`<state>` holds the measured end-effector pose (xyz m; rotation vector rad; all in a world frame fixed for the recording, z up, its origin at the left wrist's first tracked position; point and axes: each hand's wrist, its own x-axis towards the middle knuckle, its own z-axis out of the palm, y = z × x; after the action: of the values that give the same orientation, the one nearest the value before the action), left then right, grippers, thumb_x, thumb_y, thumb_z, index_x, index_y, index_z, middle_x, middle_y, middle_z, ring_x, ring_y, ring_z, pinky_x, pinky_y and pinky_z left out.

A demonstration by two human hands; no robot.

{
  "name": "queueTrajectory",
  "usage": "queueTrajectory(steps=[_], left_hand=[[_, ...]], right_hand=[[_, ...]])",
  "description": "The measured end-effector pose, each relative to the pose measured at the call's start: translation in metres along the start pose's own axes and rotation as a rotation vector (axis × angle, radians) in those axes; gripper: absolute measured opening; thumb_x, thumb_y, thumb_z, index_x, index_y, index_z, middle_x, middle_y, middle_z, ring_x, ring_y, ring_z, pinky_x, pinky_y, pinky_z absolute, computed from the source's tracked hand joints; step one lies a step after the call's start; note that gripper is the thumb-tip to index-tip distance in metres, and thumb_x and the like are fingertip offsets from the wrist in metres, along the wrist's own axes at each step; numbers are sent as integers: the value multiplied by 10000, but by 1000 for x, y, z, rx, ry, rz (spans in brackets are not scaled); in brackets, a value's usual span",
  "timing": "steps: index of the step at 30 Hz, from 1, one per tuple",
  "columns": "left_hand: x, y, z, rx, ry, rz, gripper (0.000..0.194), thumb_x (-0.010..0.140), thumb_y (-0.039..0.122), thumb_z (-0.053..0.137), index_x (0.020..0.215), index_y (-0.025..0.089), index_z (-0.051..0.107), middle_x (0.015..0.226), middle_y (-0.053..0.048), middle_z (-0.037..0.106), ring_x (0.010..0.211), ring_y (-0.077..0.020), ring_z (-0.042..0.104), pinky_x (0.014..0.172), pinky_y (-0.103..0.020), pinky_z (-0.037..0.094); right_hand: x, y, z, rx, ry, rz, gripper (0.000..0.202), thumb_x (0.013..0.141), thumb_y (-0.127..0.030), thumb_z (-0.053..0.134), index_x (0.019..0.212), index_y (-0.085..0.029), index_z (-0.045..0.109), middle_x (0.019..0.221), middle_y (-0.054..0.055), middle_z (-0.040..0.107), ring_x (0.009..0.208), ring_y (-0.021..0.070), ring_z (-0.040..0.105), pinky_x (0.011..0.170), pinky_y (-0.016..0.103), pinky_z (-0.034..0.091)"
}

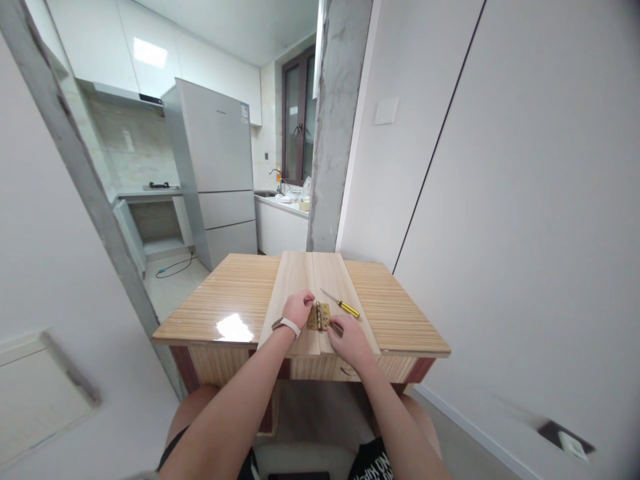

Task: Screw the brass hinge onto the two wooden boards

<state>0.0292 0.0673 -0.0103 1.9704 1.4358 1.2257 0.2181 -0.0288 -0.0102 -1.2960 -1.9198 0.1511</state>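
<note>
A brass butt hinge [319, 317] lies opened flat across the seam between two pale wooden boards [295, 273], which sit side by side on the table. My left hand [299, 309], with a white-banded watch at the wrist, is at the hinge's upper left; its fingertips are pinched together, and whatever they hold is too small to make out. At the right leaf, my right hand [349, 340] has its curled fingers against the hinge's edge. Just beyond that hand, a screwdriver [348, 308] with a yellow and black handle rests on the right board, its shaft pointing away to the left.
Beneath the boards stands a glossy wood-grain table [400, 310] with a drawer in front. A white wall [500, 233] rises close on the right. Past a grey door frame [333, 133] are a fridge [220, 147] and a sink counter [283, 223]. A cable [175, 268] lies on the floor.
</note>
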Motion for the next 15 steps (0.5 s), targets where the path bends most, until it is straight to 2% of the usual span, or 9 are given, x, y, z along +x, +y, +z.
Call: queueTrajectory(steps=[15], left_hand=[[-2,2,-3,18,-19,-5,160,888,105,630,915,205,752,904,-33,765,832,-131,684,806,-246,507]], right_hand=[[0,0,1,3,4,7,171,867,-198,627,1008,-216,721,997,77,725,997,240,624,940,377,479]])
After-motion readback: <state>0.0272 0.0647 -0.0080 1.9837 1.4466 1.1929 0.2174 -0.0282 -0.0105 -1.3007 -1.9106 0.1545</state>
